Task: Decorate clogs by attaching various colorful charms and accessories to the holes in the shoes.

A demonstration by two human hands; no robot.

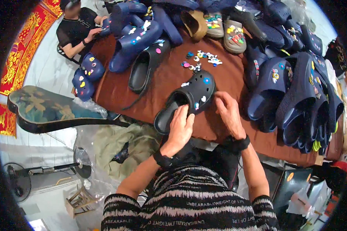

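Left hand (181,127) extends forward; right hand (230,111) curls loosely inward.

Light bright, fairly even; source indeterminate. White tiles (44,71) pale, faint reflections. Sheen on plastic bag (91,108). Soft shadows on table (113,92). Right hand (231,113) slightly blurred. Fisheye bending toward rim; corners black, speckled.

We can pass over the brown table covering (232,73) between the small multicoloured charms (214,60) and the heaped navy-blue foam clogs (300,73) at right; the black perforated foam clog (196,86) blocks our near middle.
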